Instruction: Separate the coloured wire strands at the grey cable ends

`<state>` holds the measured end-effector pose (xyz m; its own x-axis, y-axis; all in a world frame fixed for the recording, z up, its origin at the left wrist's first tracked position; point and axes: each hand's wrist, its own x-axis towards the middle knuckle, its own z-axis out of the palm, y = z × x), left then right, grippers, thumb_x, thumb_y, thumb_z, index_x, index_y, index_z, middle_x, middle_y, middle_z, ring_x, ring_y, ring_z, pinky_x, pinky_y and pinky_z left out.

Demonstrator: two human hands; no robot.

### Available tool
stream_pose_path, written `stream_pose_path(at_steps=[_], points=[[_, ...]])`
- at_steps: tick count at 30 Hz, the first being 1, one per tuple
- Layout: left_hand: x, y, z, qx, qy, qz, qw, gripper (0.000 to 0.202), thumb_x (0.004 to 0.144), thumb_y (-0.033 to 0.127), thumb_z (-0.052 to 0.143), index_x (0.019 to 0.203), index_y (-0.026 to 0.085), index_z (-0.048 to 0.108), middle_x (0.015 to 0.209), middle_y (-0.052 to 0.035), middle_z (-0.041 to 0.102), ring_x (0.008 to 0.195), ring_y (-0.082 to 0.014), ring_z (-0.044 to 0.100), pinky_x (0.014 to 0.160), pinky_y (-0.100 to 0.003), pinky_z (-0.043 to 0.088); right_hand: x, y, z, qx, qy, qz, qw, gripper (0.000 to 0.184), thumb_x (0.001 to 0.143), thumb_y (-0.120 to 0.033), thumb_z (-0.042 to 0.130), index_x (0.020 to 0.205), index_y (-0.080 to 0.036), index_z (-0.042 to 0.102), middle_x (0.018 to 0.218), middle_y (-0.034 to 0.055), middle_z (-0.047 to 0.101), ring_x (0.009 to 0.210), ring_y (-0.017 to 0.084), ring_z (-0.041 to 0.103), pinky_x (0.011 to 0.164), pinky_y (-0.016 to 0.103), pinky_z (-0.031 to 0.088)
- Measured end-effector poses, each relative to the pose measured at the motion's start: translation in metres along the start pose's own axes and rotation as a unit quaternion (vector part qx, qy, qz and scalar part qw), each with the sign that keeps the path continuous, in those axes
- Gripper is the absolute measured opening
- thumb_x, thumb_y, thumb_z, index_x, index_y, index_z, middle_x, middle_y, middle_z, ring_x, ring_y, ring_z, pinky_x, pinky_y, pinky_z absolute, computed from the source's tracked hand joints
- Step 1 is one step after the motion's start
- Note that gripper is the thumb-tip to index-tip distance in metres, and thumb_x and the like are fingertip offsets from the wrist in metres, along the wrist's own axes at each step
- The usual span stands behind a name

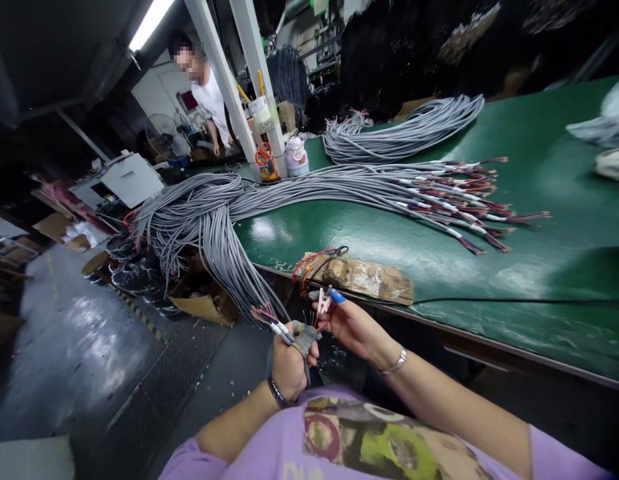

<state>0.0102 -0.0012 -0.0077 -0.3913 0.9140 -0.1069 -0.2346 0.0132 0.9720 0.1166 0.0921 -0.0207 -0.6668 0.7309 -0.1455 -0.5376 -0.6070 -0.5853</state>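
"Where are the cable ends (281, 330)?"
"In the left hand (288, 365), before the lilac shirt (264, 440) — fingers curled round them."
"And the right hand (358, 331)?"
"Just beside, fingers bent near a small pink piece (323, 304); I cannot tell what they pinch."
"Further out?"
"A wooden block (379, 281) at the desk's (554, 253) near edge, then long grey cables (299, 190) — coloured wires (495, 241) at their tips."
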Motion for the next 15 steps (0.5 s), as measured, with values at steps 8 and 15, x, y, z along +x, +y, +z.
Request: stream_pose_path(at_steps=[8, 15], points=[[0.006, 0.003, 0.011, 0.0, 0.012, -0.018, 1.0, 0.03, 0.066, 0.04, 0.067, 0.059, 0.016, 0.053, 0.043, 0.0034, 0.051, 0.034, -0.0047, 0.038, 0.035, -0.017, 0.027, 0.001, 0.0, 0.004, 0.003, 0.016, -0.005, 1.0, 0.032, 0.073, -0.048, 0.065, 0.084, -0.017, 0.067, 0.064, 0.0, 0.059, 0.056, 0.011, 0.048, 0.055, 0.025, 0.04], [0.01, -0.002, 0.01, 0.008, 0.014, -0.016, 1.0, 0.029, 0.066, 0.038, 0.067, 0.057, 0.016, 0.051, 0.044, 0.0037, 0.05, 0.036, -0.0051, 0.04, 0.036, -0.017, 0.029, 0.005, 0.002, 0.008, 0.017, 0.053, -0.026, 0.998, 0.029, 0.07, -0.045, 0.07, 0.071, -0.016, 0.065, 0.062, -0.0003, 0.059, 0.056, 0.01, 0.048, 0.056, 0.024, 0.041]])
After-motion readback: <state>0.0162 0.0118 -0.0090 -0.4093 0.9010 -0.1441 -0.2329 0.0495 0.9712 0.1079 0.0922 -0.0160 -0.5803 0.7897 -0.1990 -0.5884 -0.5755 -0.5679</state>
